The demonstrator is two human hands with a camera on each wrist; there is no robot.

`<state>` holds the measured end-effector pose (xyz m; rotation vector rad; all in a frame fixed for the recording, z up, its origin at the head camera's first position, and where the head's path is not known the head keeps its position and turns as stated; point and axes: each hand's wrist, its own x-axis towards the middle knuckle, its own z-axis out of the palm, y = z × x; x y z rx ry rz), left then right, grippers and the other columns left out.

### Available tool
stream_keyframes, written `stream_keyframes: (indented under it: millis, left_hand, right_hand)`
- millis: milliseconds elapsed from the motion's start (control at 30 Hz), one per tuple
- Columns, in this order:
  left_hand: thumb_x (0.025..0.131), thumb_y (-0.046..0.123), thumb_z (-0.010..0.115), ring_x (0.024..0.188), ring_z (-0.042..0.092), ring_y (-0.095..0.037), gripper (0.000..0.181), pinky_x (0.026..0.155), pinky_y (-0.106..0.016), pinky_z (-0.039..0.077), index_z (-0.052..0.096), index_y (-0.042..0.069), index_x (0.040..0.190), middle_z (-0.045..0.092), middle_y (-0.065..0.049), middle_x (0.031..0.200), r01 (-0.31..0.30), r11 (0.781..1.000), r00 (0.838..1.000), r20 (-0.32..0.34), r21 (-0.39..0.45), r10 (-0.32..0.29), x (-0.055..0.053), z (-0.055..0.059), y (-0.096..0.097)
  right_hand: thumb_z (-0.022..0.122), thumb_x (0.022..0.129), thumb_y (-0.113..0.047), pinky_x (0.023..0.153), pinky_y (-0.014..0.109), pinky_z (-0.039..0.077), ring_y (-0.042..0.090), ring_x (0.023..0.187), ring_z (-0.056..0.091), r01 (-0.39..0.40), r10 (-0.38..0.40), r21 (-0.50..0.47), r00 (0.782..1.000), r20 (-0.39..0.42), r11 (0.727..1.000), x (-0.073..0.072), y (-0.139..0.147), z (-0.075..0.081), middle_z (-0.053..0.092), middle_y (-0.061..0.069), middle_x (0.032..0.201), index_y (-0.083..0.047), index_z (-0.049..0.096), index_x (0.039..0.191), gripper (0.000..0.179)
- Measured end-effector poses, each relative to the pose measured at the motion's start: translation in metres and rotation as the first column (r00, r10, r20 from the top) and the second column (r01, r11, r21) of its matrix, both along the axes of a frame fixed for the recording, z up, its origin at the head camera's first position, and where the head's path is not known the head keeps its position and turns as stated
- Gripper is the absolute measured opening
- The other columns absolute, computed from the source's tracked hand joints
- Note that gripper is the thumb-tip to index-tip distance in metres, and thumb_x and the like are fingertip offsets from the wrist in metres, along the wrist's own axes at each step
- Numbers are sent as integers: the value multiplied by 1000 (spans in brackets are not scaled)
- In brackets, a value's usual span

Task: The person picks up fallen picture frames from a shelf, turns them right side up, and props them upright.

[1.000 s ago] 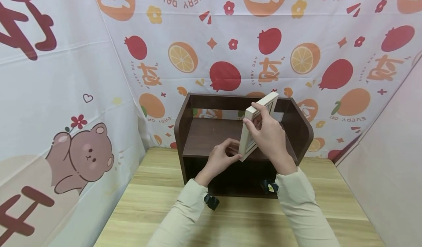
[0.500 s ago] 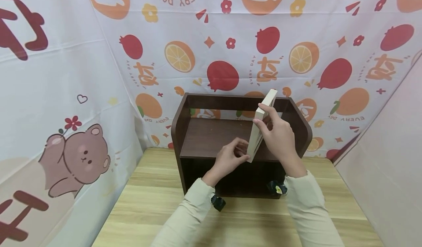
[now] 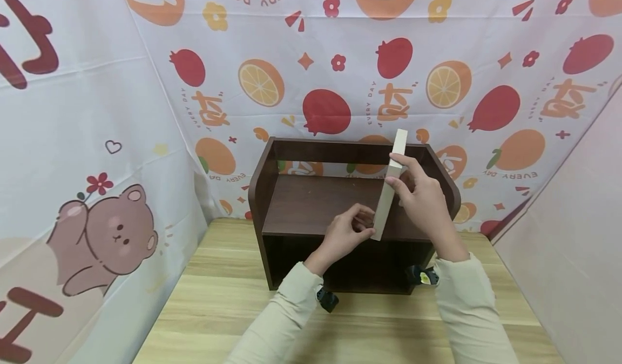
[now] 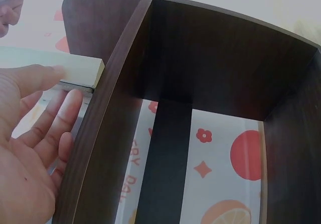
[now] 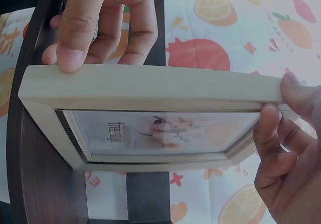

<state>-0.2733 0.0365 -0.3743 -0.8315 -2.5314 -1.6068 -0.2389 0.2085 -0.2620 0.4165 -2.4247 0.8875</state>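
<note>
A pale wooden picture frame (image 3: 386, 204) stands upright and edge-on to the head view, over the upper shelf of a dark brown shelf unit (image 3: 316, 204). My right hand (image 3: 425, 196) pinches its upper near corner between thumb and fingers. Low on the near edge, my left hand (image 3: 344, 235) holds it with the thumb on the edge and the fingers curled at its left side. In the left wrist view, the frame's end (image 4: 88, 73) is right at the shelf's front edge. Behind the glass, a printed picture (image 5: 170, 131) shows in the right wrist view.
The shelf unit has raised side panels (image 3: 259, 186) and a lower compartment (image 3: 301, 261). It stands on a light wood-grain table (image 3: 228, 304). Behind hangs a fruit-print cloth (image 3: 291, 40), with a bear-print cloth (image 3: 116, 234) at the left.
Both hands have moved right with the picture frame. It has turned from showing its glass side at an angle to edge-on in the head view.
</note>
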Motion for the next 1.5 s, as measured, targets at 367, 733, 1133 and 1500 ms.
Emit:
stream_keyframes:
  millis: [367, 733, 1133, 1500]
  left_hand:
    - [88, 18, 72, 83, 66, -9, 28, 70, -22, 53, 62, 20, 114, 69, -1, 107, 7, 1000, 1000, 0, 14, -7, -2, -3, 13]
    - [87, 16, 72, 82, 66, -8, 27, 70, -21, 53, 62, 19, 112, 69, -1, 104, 23, 999, 999, 27, 29, -23, -3, -3, 25]
    - [85, 26, 75, 81, 68, -5, 27, 73, -26, 51, 63, 20, 109, 71, 5, 100, -36, 995, 996, -84, -89, 29, -6, -1, 35]
    - [83, 34, 76, 79, 67, 0, 31, 68, -23, 51, 64, 23, 109, 72, 8, 98, -75, 990, 988, -142, -118, 58, -10, -3, 38]
  right_hand:
    - [59, 97, -22, 53, 30, 35, 17, 59, 49, 100, -93, 78, 992, -86, 992, 1, 10, -3, 57, 8, 80, -12, 44, 137, 44]
    - [64, 94, -25, 53, 29, 37, 18, 61, 56, 155, -146, 60, 980, -137, 986, 1, 17, -3, 57, 6, 74, -12, 52, 133, 43]
    - [63, 93, -20, 51, 27, 36, 15, 58, 50, 150, -141, 53, 980, -141, 987, -1, 28, 1, 55, 5, 73, -11, 57, 127, 35]
    - [62, 93, -18, 51, 26, 36, 14, 57, 47, 125, -118, 47, 985, -122, 991, -2, 35, 0, 54, 6, 74, -11, 57, 128, 35]
